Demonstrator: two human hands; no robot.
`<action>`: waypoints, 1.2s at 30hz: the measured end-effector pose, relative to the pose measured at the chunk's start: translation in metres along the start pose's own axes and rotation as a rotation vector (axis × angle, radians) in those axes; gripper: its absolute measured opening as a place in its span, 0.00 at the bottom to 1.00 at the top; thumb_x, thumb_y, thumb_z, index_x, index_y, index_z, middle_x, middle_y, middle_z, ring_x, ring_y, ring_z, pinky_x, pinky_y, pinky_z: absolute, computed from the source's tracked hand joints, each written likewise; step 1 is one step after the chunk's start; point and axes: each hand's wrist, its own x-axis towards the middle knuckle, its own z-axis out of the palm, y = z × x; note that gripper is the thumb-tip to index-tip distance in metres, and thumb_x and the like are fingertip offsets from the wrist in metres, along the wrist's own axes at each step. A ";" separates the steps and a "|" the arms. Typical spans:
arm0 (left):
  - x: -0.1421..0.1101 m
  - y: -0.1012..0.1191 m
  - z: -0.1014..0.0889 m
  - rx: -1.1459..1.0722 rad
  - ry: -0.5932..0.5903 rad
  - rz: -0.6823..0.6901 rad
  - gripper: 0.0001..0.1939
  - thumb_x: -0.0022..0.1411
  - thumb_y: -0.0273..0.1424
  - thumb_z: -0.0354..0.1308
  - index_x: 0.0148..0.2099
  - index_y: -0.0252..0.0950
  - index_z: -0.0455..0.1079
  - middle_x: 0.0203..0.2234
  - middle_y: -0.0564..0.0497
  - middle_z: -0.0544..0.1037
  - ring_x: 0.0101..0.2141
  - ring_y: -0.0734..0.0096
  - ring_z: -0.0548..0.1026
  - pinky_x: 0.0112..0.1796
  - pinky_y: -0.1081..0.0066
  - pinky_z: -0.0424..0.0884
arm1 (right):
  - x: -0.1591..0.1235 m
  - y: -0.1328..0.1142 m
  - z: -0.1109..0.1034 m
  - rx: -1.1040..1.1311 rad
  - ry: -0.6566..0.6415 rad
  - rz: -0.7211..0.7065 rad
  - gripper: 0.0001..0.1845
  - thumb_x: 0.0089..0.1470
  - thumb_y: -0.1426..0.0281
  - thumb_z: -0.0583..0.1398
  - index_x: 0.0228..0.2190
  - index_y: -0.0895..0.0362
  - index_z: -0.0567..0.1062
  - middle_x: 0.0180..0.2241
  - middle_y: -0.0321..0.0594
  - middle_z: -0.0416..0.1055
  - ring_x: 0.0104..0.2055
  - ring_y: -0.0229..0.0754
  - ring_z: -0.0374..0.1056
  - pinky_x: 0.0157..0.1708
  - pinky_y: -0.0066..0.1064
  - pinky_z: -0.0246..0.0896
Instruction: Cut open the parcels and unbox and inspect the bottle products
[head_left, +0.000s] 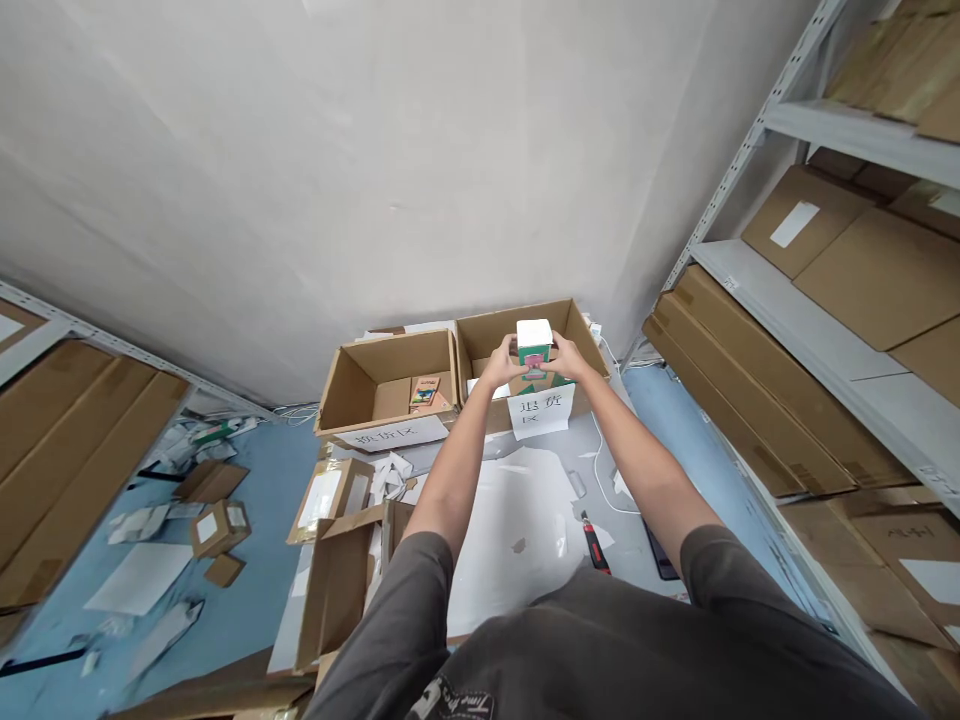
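white and green, the small box point(533, 335) sits upright over the far cardboard carton point(489, 328) on the right, its pale top uppermost and a pink patch on its near side. the left hand point(501, 366) and right hand point(568, 362) grip it from both sides, fingers curled round; steadying it seems to call for even, light pressure

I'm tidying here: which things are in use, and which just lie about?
Seemingly in use:
- green box, in left hand and right hand
- labelled carton beneath

Apparently lying about:
- red cutter
- crumpled paper
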 end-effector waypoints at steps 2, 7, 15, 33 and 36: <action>0.007 -0.011 0.002 -0.004 -0.003 -0.024 0.42 0.48 0.33 0.76 0.62 0.36 0.64 0.54 0.41 0.80 0.53 0.53 0.79 0.54 0.57 0.76 | 0.009 0.013 0.005 0.029 -0.021 0.000 0.46 0.41 0.64 0.75 0.62 0.55 0.71 0.52 0.48 0.81 0.54 0.57 0.77 0.57 0.47 0.72; 0.022 -0.038 -0.001 0.013 0.007 -0.094 0.42 0.48 0.34 0.77 0.62 0.36 0.64 0.55 0.39 0.80 0.53 0.52 0.80 0.55 0.56 0.76 | 0.033 0.043 0.028 0.111 -0.052 0.017 0.45 0.42 0.69 0.73 0.62 0.56 0.71 0.54 0.49 0.81 0.54 0.57 0.77 0.57 0.48 0.73; 0.039 -0.074 -0.014 0.049 -0.024 -0.158 0.61 0.44 0.38 0.81 0.75 0.34 0.55 0.71 0.29 0.64 0.69 0.41 0.67 0.66 0.47 0.66 | 0.066 0.071 0.053 0.118 -0.140 0.128 0.62 0.38 0.64 0.77 0.72 0.48 0.63 0.67 0.49 0.70 0.70 0.62 0.64 0.67 0.56 0.63; -0.057 -0.031 -0.076 0.249 0.126 -0.053 0.48 0.60 0.34 0.68 0.78 0.38 0.53 0.75 0.39 0.58 0.74 0.49 0.56 0.73 0.50 0.52 | 0.025 0.009 0.037 -0.074 -0.150 0.006 0.63 0.50 0.56 0.74 0.77 0.49 0.51 0.76 0.49 0.52 0.78 0.60 0.48 0.76 0.57 0.46; -0.086 -0.021 -0.093 0.287 0.174 -0.033 0.47 0.60 0.35 0.68 0.78 0.37 0.55 0.75 0.39 0.60 0.74 0.48 0.58 0.73 0.50 0.52 | 0.021 -0.005 0.050 -0.085 -0.163 -0.072 0.62 0.52 0.56 0.73 0.77 0.48 0.50 0.76 0.48 0.52 0.78 0.61 0.48 0.76 0.58 0.45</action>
